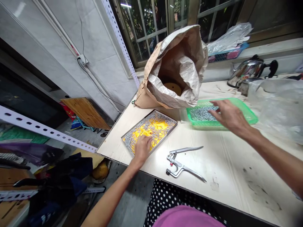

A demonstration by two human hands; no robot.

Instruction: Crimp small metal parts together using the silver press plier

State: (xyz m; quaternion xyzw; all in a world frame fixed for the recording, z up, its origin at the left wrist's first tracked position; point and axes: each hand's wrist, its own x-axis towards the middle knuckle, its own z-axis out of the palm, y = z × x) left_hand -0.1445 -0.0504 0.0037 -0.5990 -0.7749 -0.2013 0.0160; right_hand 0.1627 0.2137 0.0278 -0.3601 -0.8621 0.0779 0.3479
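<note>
My left hand [142, 147] rests with curled fingers in a shallow metal tray [170, 119] lined with yellow and strewn with several small silvery pieces. Whether those fingers pinch a piece is hidden. My right hand [228, 115] hovers with fingers spread over a green plastic basket [251, 115] that holds many more silvery pieces. Silver hand pliers [181, 162] lie open on the white table [224, 164] between my two arms, touched by neither hand.
A large crumpled brown paper sack [176, 67] stands open behind the tray, something round and tan inside. A steel kettle [248, 71] and clear plastic bag [279, 104] sit at the right. Perforated shelf rails [44, 130] and clutter lie left of the table edge.
</note>
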